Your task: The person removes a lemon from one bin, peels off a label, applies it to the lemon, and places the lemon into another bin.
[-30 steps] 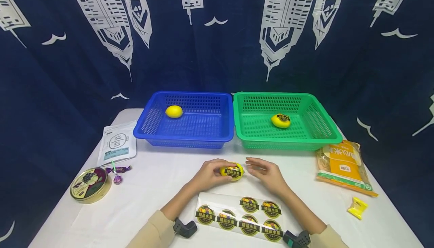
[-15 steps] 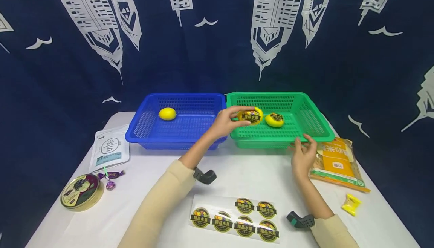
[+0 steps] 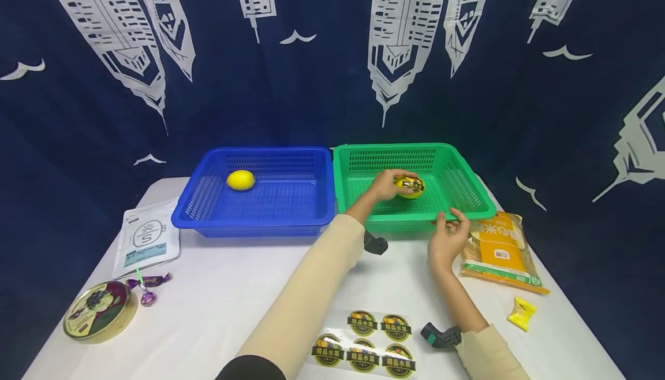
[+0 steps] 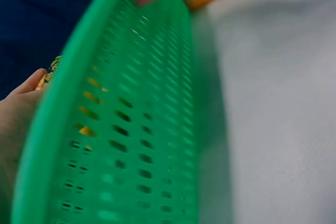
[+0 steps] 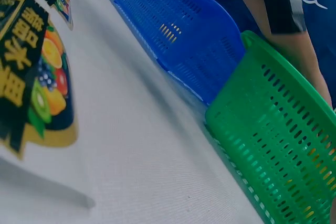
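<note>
Inside the green basket (image 3: 358,218), my left hand (image 3: 388,185) holds a yellow lemon (image 3: 411,187) that bears a round black and gold fruit sticker. The left wrist view shows the left hand (image 4: 18,111) beyond the basket wall, with part of a sticker by its fingertips. Only one lemon shows in this basket now; the hand and held fruit cover the spot where another lay. My right hand (image 3: 448,241) grips the basket's front rim near its right corner, thumb and fingers at the edge. A plain lemon (image 3: 241,180) lies in the blue basket (image 3: 260,227).
A sticker sheet (image 3: 371,342) lies at the front, partly behind the left sleeve. To the right are an orange snack bag (image 3: 501,253) and a yellow-wrapped candy (image 3: 522,313). At left sit a white pouch (image 3: 148,238), purple candies (image 3: 148,297) and a round tin (image 3: 98,313).
My left hand has carried the stickered lemon from the table up and right, then down into the green basket. The right hand has moved from beside the lemon to the basket's front rim.
</note>
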Available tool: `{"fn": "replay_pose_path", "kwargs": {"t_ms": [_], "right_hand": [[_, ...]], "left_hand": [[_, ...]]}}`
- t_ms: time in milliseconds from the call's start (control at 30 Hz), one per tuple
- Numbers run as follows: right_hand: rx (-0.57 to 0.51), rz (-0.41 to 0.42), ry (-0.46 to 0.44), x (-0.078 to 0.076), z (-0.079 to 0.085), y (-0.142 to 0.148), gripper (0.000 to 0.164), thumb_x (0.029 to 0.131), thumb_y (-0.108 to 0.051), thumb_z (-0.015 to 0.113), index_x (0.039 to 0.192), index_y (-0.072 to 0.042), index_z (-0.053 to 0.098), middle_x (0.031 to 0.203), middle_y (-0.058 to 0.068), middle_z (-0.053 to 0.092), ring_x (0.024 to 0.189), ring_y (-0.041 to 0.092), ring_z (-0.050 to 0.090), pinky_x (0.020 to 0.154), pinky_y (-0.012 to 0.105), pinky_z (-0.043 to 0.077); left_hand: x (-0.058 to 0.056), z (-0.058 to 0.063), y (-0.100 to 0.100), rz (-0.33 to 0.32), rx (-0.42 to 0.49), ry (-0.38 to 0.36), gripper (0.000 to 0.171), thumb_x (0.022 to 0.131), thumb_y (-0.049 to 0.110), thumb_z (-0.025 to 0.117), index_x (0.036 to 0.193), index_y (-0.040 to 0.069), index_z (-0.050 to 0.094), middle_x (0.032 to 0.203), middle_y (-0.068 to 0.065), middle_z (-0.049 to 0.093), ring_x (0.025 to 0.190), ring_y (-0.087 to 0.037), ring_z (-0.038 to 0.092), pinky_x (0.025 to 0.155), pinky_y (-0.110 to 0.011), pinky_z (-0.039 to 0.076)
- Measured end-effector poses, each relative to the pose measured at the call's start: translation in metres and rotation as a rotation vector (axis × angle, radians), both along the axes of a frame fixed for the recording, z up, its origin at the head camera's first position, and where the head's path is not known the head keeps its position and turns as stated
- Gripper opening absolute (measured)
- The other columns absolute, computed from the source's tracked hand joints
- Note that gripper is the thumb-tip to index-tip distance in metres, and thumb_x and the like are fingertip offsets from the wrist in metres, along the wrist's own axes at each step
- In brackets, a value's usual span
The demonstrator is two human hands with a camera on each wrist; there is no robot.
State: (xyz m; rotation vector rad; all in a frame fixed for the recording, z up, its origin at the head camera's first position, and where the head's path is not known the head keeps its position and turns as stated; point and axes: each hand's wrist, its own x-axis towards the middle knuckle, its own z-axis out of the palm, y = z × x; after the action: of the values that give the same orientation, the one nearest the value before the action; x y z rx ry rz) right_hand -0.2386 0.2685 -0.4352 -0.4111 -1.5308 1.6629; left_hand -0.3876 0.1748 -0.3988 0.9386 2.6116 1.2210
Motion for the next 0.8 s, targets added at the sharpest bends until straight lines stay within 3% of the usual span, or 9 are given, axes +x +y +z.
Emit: {"fn": "replay_pose_path", "kwargs": {"t_ms": [200,500,600,667,733,800], "right_hand": [[-0.002,-0.024,0.059,0.000,-0.001,-0.004,0.030,0.092,-0.003,0.052,0.118,0.011,0.043,0.083,0.005,0.042,0.073,0.025,0.051,0.056,0.017,0.042],[-0.007,-0.030,0.120,-0.002,-0.005,-0.004,0.028,0.092,-0.002,0.052,0.116,0.011,0.044,0.085,0.006,0.043,0.073,0.019,0.048,0.061,0.019,0.043],[0.001,-0.024,0.118,-0.002,-0.006,-0.005,0.028,0.093,-0.003,0.052,0.116,0.010,0.044,0.085,0.006,0.043,0.074,0.018,0.048,0.063,0.020,0.043],[-0.004,-0.017,0.124,-0.002,-0.007,-0.005,0.026,0.093,-0.003,0.052,0.116,0.008,0.045,0.086,0.006,0.042,0.074,0.018,0.048,0.064,0.021,0.044],[-0.018,-0.005,0.143,-0.003,-0.008,-0.005,0.024,0.093,-0.003,0.052,0.114,0.005,0.045,0.086,0.006,0.041,0.074,0.019,0.047,0.066,0.022,0.045],[-0.025,0.001,0.157,-0.003,-0.009,-0.003,0.022,0.092,-0.003,0.053,0.113,0.002,0.045,0.084,0.006,0.040,0.073,0.018,0.045,0.066,0.021,0.044]], "left_hand": [[-0.002,-0.011,0.006,-0.017,-0.204,-0.001,0.041,0.080,0.024,0.073,0.119,0.028,0.063,0.131,0.000,0.052,0.121,-0.020,0.045,0.099,-0.031,0.038],[-0.002,-0.013,0.007,-0.030,-0.347,-0.002,0.045,0.084,0.018,0.069,0.126,0.029,0.058,0.136,0.000,0.048,0.127,-0.022,0.039,0.107,-0.035,0.030],[-0.001,-0.013,0.006,-0.040,-0.387,-0.007,0.049,0.084,0.012,0.068,0.128,0.031,0.055,0.138,0.000,0.046,0.127,-0.022,0.039,0.104,-0.034,0.034],[-0.001,-0.013,0.004,-0.046,-0.390,-0.029,0.054,0.085,0.007,0.066,0.130,0.033,0.053,0.140,0.000,0.044,0.119,-0.018,0.046,0.094,-0.027,0.043],[-0.002,-0.012,0.001,-0.062,-0.366,-0.059,0.060,0.085,0.000,0.062,0.133,0.033,0.049,0.142,-0.001,0.040,0.094,-0.012,0.055,0.074,-0.019,0.047],[-0.003,-0.010,-0.006,-0.090,-0.325,-0.067,0.065,0.084,-0.007,0.058,0.137,0.030,0.046,0.144,-0.004,0.038,0.066,-0.007,0.050,0.053,-0.014,0.042]]}}
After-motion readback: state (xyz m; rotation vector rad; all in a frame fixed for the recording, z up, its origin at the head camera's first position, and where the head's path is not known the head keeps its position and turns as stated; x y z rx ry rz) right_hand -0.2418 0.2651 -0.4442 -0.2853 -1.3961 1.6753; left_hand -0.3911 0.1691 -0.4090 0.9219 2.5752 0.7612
